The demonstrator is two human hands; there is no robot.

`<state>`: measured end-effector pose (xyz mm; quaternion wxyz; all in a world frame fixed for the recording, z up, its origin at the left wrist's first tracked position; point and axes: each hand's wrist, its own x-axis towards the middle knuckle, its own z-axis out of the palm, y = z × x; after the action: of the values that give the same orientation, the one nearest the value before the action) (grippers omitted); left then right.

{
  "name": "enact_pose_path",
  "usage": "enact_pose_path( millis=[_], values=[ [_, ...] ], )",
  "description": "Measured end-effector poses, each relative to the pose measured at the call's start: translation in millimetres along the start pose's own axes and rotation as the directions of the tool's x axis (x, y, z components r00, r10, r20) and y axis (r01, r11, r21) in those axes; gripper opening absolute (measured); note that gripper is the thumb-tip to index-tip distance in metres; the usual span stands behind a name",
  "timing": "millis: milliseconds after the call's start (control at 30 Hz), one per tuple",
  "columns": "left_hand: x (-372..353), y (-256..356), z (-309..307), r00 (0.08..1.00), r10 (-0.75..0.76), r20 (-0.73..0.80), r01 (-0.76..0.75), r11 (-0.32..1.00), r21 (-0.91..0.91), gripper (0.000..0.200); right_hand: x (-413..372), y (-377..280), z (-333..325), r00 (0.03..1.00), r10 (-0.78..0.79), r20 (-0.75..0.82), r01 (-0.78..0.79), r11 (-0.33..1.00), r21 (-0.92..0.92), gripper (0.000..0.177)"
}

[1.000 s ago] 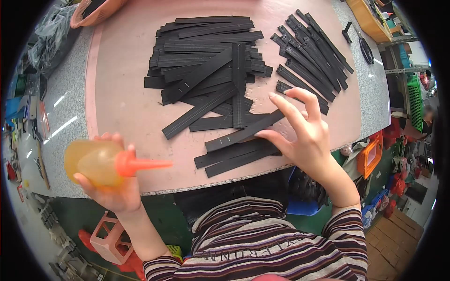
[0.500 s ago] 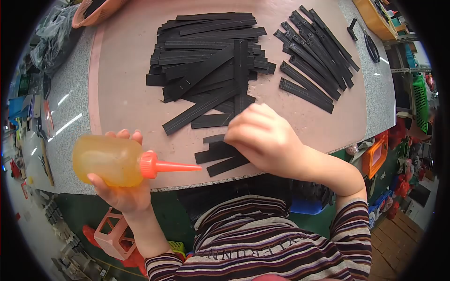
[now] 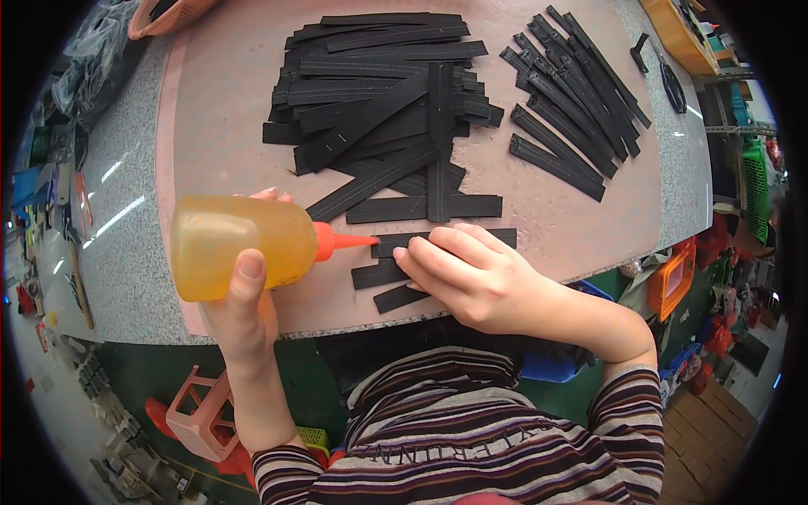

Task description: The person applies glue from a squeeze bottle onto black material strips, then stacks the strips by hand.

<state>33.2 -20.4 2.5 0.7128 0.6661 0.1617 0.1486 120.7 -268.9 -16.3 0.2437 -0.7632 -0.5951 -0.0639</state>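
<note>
In my left hand (image 3: 247, 303) is a squeeze bottle (image 3: 227, 240) of yellow liquid, tipped on its side, fingers wrapped round it. Its red nozzle (image 3: 349, 241) points right, and the tip meets the left end of a black strip (image 3: 389, 244). My right hand (image 3: 484, 278) lies over that strip and the ones below it, fingers bent and close together, gripping it against the tabletop. Part of the lower strips (image 3: 396, 299) is hidden under this hand. Just beyond, a large heap of black strips (image 3: 362, 93) lies criss-crossed.
Another fanned group of black strips (image 3: 581, 101) lies at the right, with scissors (image 3: 672, 87) beyond it. An orange basket (image 3: 164, 18) stands at the far left and a yellow bin (image 3: 677, 34) at the far right. A pink stool (image 3: 202, 417) is below the table edge.
The bottle has moved right and up, bringing its nozzle to a strip's end. My right hand has come down onto the strips, and the top strip now lies straight across.
</note>
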Motion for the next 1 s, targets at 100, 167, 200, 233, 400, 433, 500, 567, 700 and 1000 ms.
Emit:
enact_pose_path(
  millis=[100, 167, 200, 233, 400, 433, 500, 567, 700, 1000],
  values=[
    [1, -1, 4, 1.000, -0.011, -0.025, 0.010, 0.998, -0.058, 0.062, 1, -1, -1, 1.000, 0.007, 0.003, -0.007, 1.000, 0.016, 0.043],
    [-1, 0, -2, 1.000, -0.027, 0.005, 0.027, 0.999, -0.047, 0.062, 1, 0, -1, 1.000, 0.013, -0.007, -0.013, 0.999, 0.029, 0.043],
    [0, 0, -1, 1.000, -0.025, -0.011, 0.024, 0.998, -0.051, 0.061, 1, 0, 0, 1.000, 0.018, -0.016, -0.018, 0.999, 0.041, 0.043],
    [1, 1, 0, 0.999, -0.023, -0.028, 0.022, 0.998, -0.055, 0.061, 1, 0, 0, 0.999, 0.024, -0.024, -0.022, 0.998, 0.053, 0.043],
    [-4, 1, -21, 0.999, -0.004, -0.054, -0.006, 0.984, -0.180, 0.068, 2, 5, -4, 0.997, 0.076, 0.007, -0.076, 0.981, 0.180, 0.031],
    [-8, 2, -31, 0.992, -0.012, -0.122, -0.031, 0.938, -0.346, 0.070, -1, 7, -7, 0.993, 0.116, 0.012, -0.115, 0.966, 0.231, 0.030],
    [-7, 4, -54, 0.991, -0.006, -0.132, -0.079, 0.775, -0.627, 0.074, 3, 7, -22, 0.941, 0.331, 0.077, -0.339, 0.916, 0.213, 0.031],
    [-4, 7, -68, 0.997, 0.033, -0.064, -0.070, 0.647, -0.760, 0.075, 4, 8, -22, 0.869, 0.481, 0.115, -0.494, 0.829, 0.262, 0.027],
    [0, 3, -66, 0.999, 0.037, 0.013, -0.012, 0.592, -0.806, 0.075, 8, 8, -25, 0.893, 0.443, 0.081, -0.448, 0.856, 0.257, 0.026],
    [-6, -7, -86, 0.999, 0.037, 0.032, 0.005, 0.581, -0.814, 0.072, -63, 82, -79, 0.552, 0.818, -0.159, -0.796, 0.575, 0.191, 0.029]
  ],
)
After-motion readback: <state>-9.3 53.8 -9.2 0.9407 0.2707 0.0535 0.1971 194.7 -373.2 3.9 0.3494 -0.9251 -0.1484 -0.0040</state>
